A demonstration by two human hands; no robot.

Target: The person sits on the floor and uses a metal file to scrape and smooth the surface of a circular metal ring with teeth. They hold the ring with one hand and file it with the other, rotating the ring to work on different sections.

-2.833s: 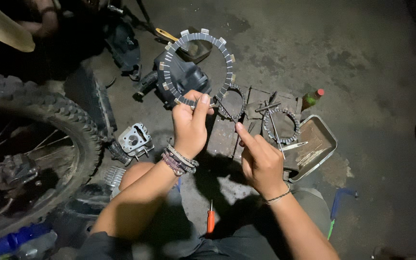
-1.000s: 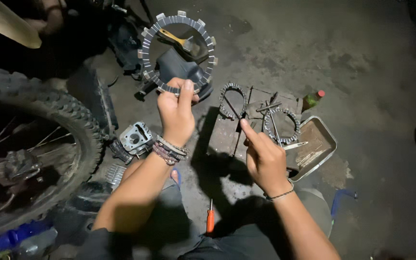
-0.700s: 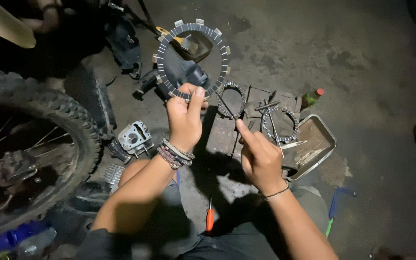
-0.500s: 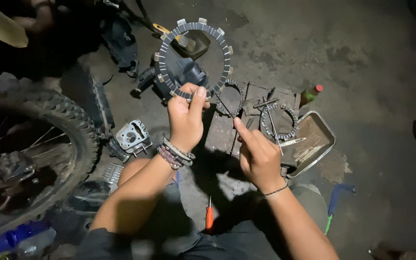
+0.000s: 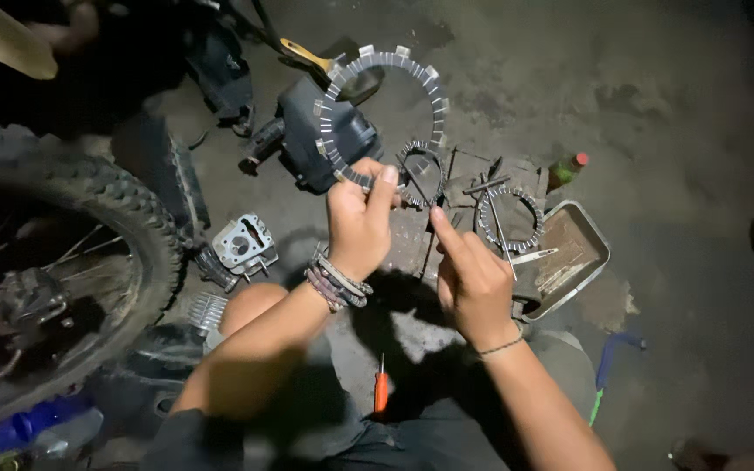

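Concrete floor (image 5: 656,105): green bottle (image 5: 565,172) (red cap) beside metal tray (image 5: 599,249)

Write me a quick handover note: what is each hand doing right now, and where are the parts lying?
Left hand: pinches the large toothed ring plate at its lower edge, held up above the floor.
Right hand: holds nothing, index finger pointing toward the plate.
On the floor: two smaller toothed rings, a metal tray, a cylinder head, an orange screwdriver, the tyre to the left.
Done: one plate is lifted out.
Left: the smaller rings lie untouched.
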